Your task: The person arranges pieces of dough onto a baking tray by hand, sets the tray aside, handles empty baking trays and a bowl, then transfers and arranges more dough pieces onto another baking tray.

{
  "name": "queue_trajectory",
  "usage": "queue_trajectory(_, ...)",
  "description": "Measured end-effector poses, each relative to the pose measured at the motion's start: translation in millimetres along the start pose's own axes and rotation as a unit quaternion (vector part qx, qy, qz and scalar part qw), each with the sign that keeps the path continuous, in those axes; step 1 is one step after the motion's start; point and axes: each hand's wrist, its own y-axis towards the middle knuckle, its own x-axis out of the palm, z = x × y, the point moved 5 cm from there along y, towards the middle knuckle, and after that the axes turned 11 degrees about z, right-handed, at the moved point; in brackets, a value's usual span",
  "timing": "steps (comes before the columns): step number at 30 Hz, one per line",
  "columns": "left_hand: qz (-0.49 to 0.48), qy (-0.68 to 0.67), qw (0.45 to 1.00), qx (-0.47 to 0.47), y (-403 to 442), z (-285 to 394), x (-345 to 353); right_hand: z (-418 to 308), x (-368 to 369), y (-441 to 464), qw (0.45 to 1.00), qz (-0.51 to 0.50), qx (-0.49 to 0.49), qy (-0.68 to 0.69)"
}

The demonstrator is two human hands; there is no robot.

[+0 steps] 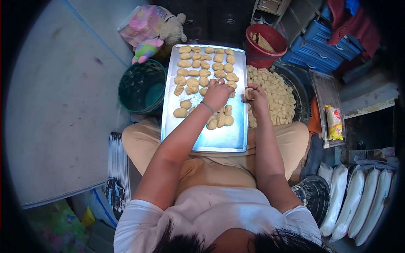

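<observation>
A metal baking tray [228,141] rests across my lap, with rows of small dough pieces [184,63] on it. My left hand [217,96] is over the middle of the tray, its fingers curled and closed at a dough piece [231,84] on the right side. Part of that grip is hidden under the hand. Just beyond the tray's right edge, my right hand [258,99] pinches another dough piece [249,93] between thumb and fingers. Beneath and beside it lies a large heap of dough pieces [276,95] in a wide dark basin [300,90].
A green bucket [143,86] stands left of the tray, and a red bucket [265,44] is behind the heap. At right are a board [318,84] with a yellow-and-red packet [333,122], blue drawers [316,48] and several long white bags [354,202].
</observation>
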Motion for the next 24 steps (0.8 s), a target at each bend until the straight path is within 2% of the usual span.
queue_trajectory(3, 0.080, -0.030, 0.996, -0.024, -13, 2, -34, 0, -3, 3, 0.997, -0.061, -0.005, -0.046)
queue_trajectory(4, 0.110, -0.044, 0.992, -0.035, -22, 0, -55, -5, 3, -3, 0.988, -0.085, -0.027, -0.130)
queue_trajectory(6, 0.061, -0.058, 0.988, -0.132, -48, -23, -85, -14, 27, -27, 0.945, -0.130, -0.069, -0.291)
queue_trajectory(7, 0.065, -0.016, 0.989, -0.133, -62, -29, -105, -13, 41, -33, 0.920, -0.150, -0.133, -0.336)
queue_trajectory(8, 0.035, 0.012, 0.983, -0.181, -75, -37, -120, -9, 55, -41, 0.889, -0.169, -0.196, -0.378)
queue_trajectory(9, -0.033, 0.032, 0.973, -0.226, -87, -48, -126, -4, 71, -50, 0.851, -0.186, -0.257, -0.418)
queue_trajectory(11, -0.055, 0.007, 0.961, -0.272, -111, -68, -123, 14, 102, -61, 0.821, -0.197, -0.335, -0.419)
queue_trajectory(12, -0.050, -0.039, 0.956, -0.286, -117, -73, -119, 11, 120, -77, 0.807, -0.219, -0.325, -0.442)
queue_trajectory(13, -0.044, -0.085, 0.949, -0.299, -121, -79, -115, 22, 135, -83, 0.774, -0.245, -0.373, -0.449)
queue_trajectory(15, -0.063, -0.142, 0.933, -0.325, -128, -89, -111, 38, 154, -93, 0.752, -0.265, -0.373, -0.475)
queue_trajectory(18, -0.115, -0.170, 0.917, -0.341, -129, -95, -111, 48, 169, -79, 0.699, -0.270, -0.289, -0.596)
queue_trajectory(20, -0.118, -0.182, 0.919, -0.328, -129, -87, -119, 41, 173, -71, 0.708, -0.242, -0.283, -0.600)
queue_trajectory(22, -0.071, -0.139, 0.940, -0.303, -127, -91, -117, 38, 171, -70, 0.733, -0.204, -0.312, -0.568)
queue_trajectory(24, -0.013, -0.102, 0.953, -0.286, -124, -98, -114, 45, 171, -72, 0.729, -0.217, -0.330, -0.558)
